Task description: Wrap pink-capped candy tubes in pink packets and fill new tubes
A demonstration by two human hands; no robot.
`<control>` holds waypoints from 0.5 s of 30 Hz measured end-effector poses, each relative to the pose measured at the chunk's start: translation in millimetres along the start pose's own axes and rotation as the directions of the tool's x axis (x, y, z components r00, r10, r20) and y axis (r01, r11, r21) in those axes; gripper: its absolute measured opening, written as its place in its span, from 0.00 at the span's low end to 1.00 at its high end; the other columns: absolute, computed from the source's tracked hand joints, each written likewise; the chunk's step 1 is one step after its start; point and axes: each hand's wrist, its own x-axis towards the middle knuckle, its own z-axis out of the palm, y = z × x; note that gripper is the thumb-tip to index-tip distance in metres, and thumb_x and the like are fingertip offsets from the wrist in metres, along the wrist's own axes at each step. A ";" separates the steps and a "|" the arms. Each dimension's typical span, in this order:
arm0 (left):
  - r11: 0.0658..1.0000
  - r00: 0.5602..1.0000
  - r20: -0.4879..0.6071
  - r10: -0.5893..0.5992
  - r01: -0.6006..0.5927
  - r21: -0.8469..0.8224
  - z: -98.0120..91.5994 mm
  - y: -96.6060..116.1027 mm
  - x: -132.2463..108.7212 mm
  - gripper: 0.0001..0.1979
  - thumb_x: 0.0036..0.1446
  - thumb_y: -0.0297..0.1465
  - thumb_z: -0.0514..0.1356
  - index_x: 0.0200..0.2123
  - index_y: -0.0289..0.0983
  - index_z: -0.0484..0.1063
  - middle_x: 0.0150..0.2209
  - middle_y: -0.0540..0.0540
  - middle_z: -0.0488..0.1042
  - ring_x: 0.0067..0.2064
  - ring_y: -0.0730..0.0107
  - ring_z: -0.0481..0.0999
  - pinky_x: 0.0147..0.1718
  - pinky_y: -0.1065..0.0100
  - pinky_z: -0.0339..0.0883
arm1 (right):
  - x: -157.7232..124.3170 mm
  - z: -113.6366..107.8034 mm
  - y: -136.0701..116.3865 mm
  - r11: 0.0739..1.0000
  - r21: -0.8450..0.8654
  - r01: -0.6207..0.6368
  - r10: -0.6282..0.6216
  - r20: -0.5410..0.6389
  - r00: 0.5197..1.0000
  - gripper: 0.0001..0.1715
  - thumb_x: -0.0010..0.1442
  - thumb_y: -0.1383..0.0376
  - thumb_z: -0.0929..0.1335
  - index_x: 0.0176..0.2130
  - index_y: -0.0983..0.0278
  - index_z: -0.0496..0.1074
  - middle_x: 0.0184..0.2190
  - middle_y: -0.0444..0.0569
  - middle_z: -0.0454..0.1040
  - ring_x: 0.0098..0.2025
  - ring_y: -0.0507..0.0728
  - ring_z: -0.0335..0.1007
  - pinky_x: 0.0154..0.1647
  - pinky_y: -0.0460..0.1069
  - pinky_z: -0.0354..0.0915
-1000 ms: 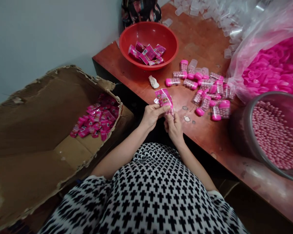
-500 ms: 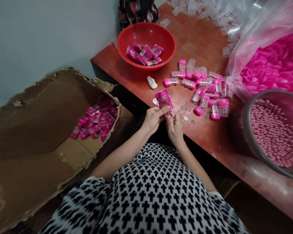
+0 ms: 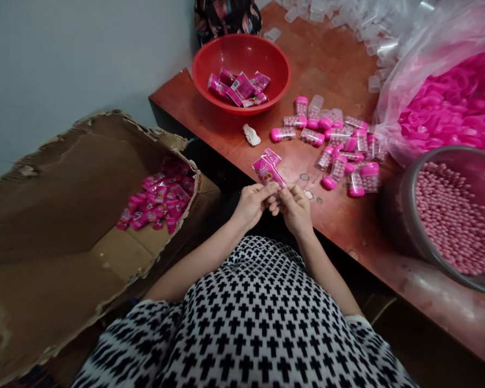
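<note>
A small pink printed packet (image 3: 267,168) is pinched at its lower end between my left hand (image 3: 254,202) and my right hand (image 3: 296,207), just off the near edge of the reddish table (image 3: 331,226). Both hands have their fingers closed on it, thumbs and forefingers meeting. The packet tilts up and to the left. What is inside the packet is hidden. To the right on the table lie several small clear bottles with pink caps (image 3: 339,151), filled with pink beads.
A red bowl (image 3: 242,56) with several pink packets stands at the back. A torn cardboard box (image 3: 76,215) on the left holds more packets (image 3: 161,194). A metal bowl of pink beads (image 3: 455,215), a bag of pink caps (image 3: 456,102) and empty clear bottles (image 3: 347,21) fill the right.
The packet has been turned from upright to tilted left and lowered slightly. My right hand moved up beside the left, now pinching the packet's end.
</note>
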 end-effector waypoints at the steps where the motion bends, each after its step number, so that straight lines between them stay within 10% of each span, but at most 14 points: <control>1: 1.000 1.000 -0.012 0.020 -0.020 0.000 -0.1 -1.4 -3.3 0.20 0.39 0.38 0.72 0.18 0.32 0.66 0.16 0.53 0.63 0.17 0.78 0.64 0.15 0.73 0.62 | 2.8 2.9 -0.9 1.000 0.004 0.004 -0.004 -0.005 1.000 0.18 0.54 0.53 0.71 0.34 0.61 0.63 0.20 0.36 0.71 0.17 0.46 0.66 0.17 0.40 0.64; 5: 0.983 0.973 -0.147 0.180 -0.184 -0.010 -9.6 13.1 -21.0 0.17 0.43 0.41 0.70 0.25 0.32 0.72 0.24 0.47 0.74 0.26 0.72 0.75 0.28 0.70 0.71 | 10.9 16.2 -5.8 0.999 -0.037 -0.029 0.031 0.048 0.998 0.21 0.50 0.53 0.73 0.35 0.61 0.62 0.21 0.37 0.73 0.18 0.47 0.69 0.17 0.40 0.64; 10: 0.863 0.742 -0.458 0.489 -0.488 0.131 -40.6 50.1 -23.7 0.34 0.55 0.58 0.47 0.47 0.37 0.72 0.45 0.40 0.78 0.50 0.60 0.76 0.51 0.59 0.69 | 9.5 13.6 -12.7 0.989 -0.145 -0.007 0.012 0.035 0.999 0.19 0.55 0.50 0.69 0.35 0.61 0.64 0.23 0.39 0.75 0.18 0.46 0.69 0.16 0.40 0.63; 13: 0.777 0.756 -0.306 0.578 -0.397 0.488 -52.7 46.4 4.2 0.33 0.55 0.55 0.52 0.54 0.38 0.68 0.50 0.38 0.76 0.53 0.58 0.74 0.55 0.55 0.65 | 9.3 6.0 -15.8 0.977 -0.214 0.008 -0.015 -0.033 0.999 0.18 0.56 0.50 0.69 0.32 0.62 0.64 0.21 0.39 0.74 0.17 0.45 0.67 0.14 0.39 0.60; 15: 0.483 0.787 -0.048 0.615 -0.327 0.812 -54.3 34.9 29.6 0.29 0.54 0.50 0.58 0.53 0.39 0.70 0.56 0.40 0.70 0.60 0.56 0.67 0.61 0.53 0.57 | 9.9 2.8 -18.3 0.965 -0.262 0.013 -0.028 -0.055 0.998 0.19 0.55 0.50 0.69 0.31 0.62 0.64 0.21 0.38 0.73 0.16 0.45 0.65 0.14 0.39 0.59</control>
